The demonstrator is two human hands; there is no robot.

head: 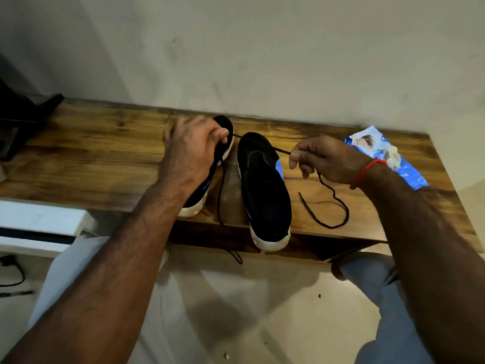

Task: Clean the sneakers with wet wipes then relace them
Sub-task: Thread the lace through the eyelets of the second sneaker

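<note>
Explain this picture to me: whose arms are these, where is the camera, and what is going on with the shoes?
No machine here: a person wears a camera on the head, looking down at their own arms. On the wooden table stand two black sneakers with white soles. The left hand grips the left sneaker near its toe. The right hand pinches a black shoelace, stretched across the right sneaker, with its loose end curling on the table. Far right lies a blue wet-wipes packet with a crumpled used wipe on it.

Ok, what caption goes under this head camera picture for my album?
Two hands, left hand and right hand, pull a black lace across two sneakers on a wooden table.
</note>
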